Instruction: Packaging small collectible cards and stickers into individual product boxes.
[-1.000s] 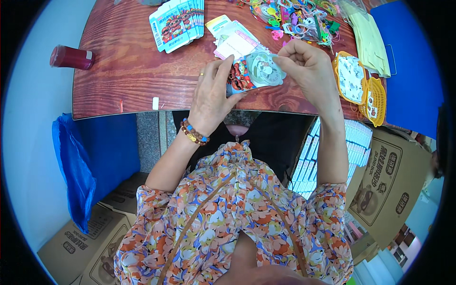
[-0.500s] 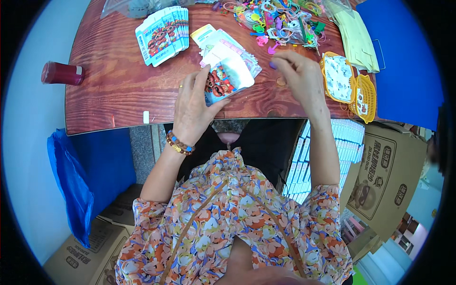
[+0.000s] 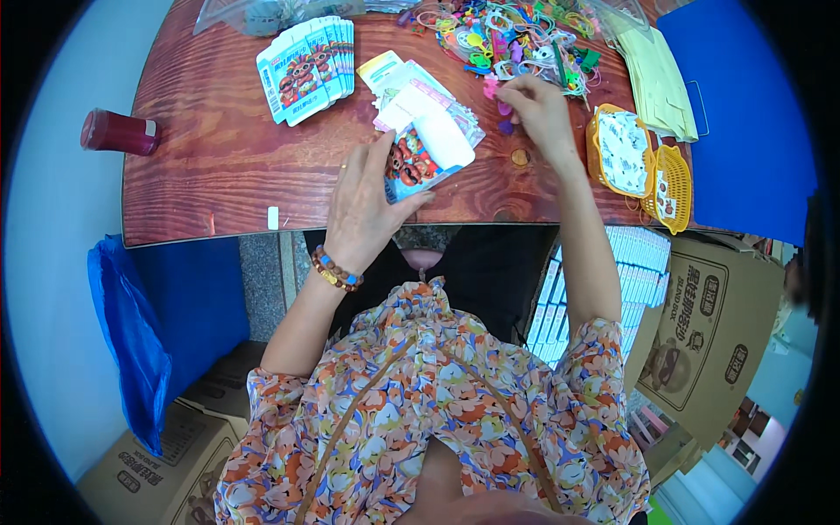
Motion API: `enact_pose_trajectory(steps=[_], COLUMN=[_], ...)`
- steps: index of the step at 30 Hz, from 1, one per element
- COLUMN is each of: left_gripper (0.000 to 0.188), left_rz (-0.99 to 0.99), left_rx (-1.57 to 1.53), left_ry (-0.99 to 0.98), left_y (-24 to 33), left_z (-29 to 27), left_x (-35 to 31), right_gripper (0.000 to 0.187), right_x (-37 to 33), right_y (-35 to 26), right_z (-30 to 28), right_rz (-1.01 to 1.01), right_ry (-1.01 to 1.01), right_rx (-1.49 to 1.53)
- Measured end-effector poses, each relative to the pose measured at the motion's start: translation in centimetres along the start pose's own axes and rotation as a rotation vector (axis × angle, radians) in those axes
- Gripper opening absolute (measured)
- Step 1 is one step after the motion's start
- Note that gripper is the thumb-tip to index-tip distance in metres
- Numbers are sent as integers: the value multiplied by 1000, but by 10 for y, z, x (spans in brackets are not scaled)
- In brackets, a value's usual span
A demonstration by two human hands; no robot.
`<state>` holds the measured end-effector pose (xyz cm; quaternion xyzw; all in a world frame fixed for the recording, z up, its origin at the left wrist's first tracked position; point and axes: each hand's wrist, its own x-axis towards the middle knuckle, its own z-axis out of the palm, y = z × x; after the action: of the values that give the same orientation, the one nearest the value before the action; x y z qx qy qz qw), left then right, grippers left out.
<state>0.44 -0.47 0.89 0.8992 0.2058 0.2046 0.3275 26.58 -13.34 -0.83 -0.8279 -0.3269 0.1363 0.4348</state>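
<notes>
Currently, a small printed box (image 3: 411, 164) is held over the bench (image 3: 219, 175), gripped between the thumb and fingers of the left hand (image 3: 360, 206). Beside the trinket pile (image 3: 503, 39), the right hand (image 3: 541, 115) is curled; whether anything is pinched there cannot be told.

The bare left hand (image 3: 363, 206) crosses the near edge of the red-brown wooden desk (image 3: 201, 179), thumb (image 3: 409, 207) spread from fingers. Farther in, the bare right hand (image 3: 541, 114) curls its fingers, bare forearm (image 3: 598, 254) over that edge.
</notes>
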Motion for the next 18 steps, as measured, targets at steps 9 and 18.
enact_pose_trajectory(steps=[9,18], left_gripper=[83,83], left_rz=[100,41], left_rx=[7,48], left_ry=[-12,-28], left_y=[9,10], left_z=[13,8], left_x=[13,3], right_gripper=[15,27], right_x=[-52,17], right_y=[-70,-34], right_z=[-19,0], right_rz=[-73,-114], right_ry=[-338,107], right_rx=[140,-585])
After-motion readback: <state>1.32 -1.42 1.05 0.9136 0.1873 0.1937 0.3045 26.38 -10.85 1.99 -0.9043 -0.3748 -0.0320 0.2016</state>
